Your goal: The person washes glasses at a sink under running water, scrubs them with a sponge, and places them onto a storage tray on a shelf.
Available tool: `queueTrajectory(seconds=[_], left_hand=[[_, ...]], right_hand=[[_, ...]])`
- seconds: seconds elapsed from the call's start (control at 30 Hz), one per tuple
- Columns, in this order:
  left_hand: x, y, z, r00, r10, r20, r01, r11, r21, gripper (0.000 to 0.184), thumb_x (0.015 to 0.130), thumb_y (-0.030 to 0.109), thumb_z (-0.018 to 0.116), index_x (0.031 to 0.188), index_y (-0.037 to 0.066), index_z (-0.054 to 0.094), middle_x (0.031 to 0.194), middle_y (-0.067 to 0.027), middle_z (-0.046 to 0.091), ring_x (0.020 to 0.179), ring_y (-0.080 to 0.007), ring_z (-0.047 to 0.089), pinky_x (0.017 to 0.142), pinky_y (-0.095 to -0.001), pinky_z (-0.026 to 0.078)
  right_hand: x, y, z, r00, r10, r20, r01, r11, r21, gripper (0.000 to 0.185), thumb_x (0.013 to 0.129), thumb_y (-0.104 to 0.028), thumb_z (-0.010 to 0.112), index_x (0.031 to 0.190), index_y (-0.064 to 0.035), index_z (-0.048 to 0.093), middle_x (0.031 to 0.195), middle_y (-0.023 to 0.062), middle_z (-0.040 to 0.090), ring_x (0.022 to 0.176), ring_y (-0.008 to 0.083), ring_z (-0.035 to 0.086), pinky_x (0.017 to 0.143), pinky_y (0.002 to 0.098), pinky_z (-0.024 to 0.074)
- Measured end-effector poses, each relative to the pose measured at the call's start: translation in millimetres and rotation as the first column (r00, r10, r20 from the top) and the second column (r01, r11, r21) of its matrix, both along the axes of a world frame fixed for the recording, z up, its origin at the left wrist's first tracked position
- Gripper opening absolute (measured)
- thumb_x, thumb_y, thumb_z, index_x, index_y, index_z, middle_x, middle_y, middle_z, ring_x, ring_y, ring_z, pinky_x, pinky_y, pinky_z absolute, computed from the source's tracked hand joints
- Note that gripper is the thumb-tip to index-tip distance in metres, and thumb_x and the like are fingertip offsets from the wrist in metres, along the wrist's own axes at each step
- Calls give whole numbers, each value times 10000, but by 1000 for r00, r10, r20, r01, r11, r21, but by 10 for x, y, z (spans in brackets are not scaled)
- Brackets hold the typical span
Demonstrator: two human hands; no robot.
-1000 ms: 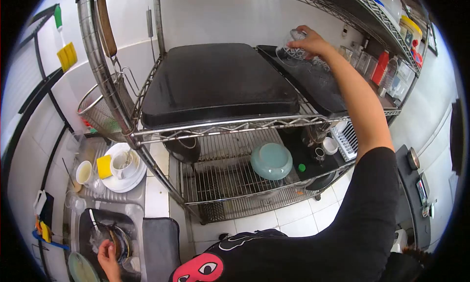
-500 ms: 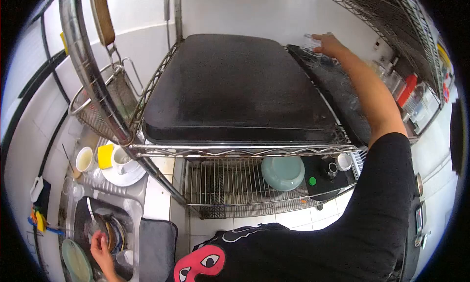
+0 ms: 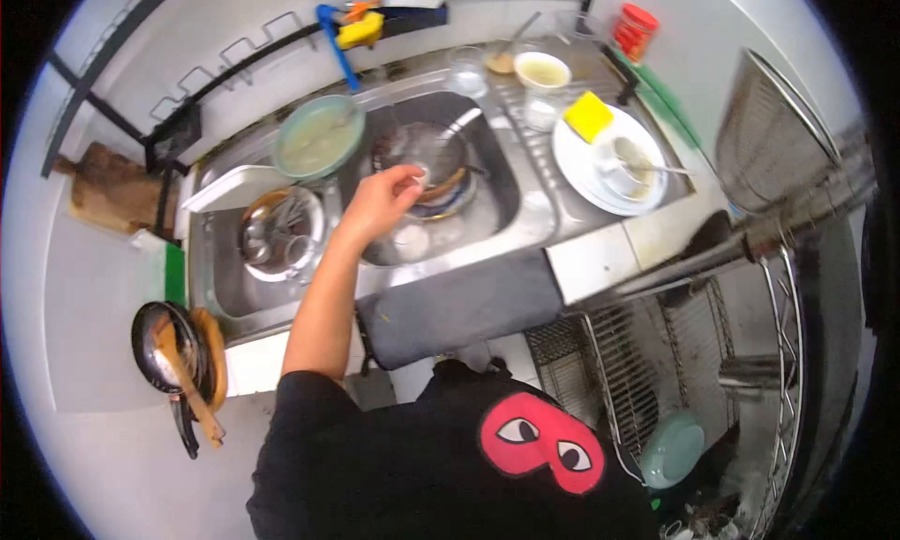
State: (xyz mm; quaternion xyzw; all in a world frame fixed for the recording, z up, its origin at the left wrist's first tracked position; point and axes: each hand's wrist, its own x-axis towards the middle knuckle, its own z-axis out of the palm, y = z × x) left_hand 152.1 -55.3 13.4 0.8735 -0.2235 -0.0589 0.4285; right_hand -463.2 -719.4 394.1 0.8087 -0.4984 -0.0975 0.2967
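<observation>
My left hand (image 3: pixel 382 202) is over the right sink basin (image 3: pixel 502 179), its fingers curled toward the thumb in a pinch. Whether something small and pale lies between the fingertips is unclear. Just beyond it in the basin is a stack of dishes (image 3: pixel 452 198) with a dark mesh strainer (image 3: pixel 427 151) on top. A small white cup (image 3: pixel 411 242) sits below the hand in the same basin. A green bowl (image 3: pixel 319 137) of cloudy liquid rests on the rim between the basins. My right hand is out of view.
The left basin holds a bowl of utensils (image 3: pixel 281 231). White plates (image 3: pixel 572 160) with a yellow sponge (image 3: pixel 589 116) and a cup (image 3: pixel 621 165) stand on the drainboard. A grey mat (image 3: pixel 464 306) hangs over the front edge. Pans (image 3: pixel 164 348) hang left; a wire shelf (image 3: pixel 647 352) is right.
The view has swung left from the metal rack to the sink. My right hand, stretched toward clear items at the rack's far right, has left view. My left hand stays over the basin, still pinched.
</observation>
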Motion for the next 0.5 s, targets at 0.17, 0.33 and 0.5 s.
queueTrajectory(seconds=[0.17, 0.33, 0.5], left_hand=[[277, 668, 82, 942, 281, 186, -320, 918, 235, 245, 799, 142, 584, 1031, 68, 608, 858, -167, 641, 815, -325, 616, 747, -394, 473], [404, 1602, 144, 913, 389, 123, -395, 766, 508, 343, 745, 115, 621, 1086, 88, 592, 967, -185, 624, 922, -329, 595, 814, -397, 451], [250, 2161, -222, 930, 363, -62, -256, 758, 599, 694, 572, 190, 788, 1208, 132, 516, 1035, -197, 602, 965, -318, 584, 862, -373, 447]], right_hand=[[1625, 2719, 72, 936, -11, 352, 81, 979, -185, 381, 858, -251, 562, 1141, 4, 564, 1021, 215, 606, 882, 284, 594, 775, 336, 475], [1439, 3445, -567, 199, 455, 868, -450, 829, -331, 328, 887, -207, 548, 1114, 29, 578, 1064, 202, 598, 936, 273, 587, 811, 364, 468], [1959, 3960, -1314, 602, 456, 655, -729, 649, 217, 339, 854, -196, 568, 1084, 54, 569, 908, 178, 626, 762, 229, 609, 685, 318, 491]])
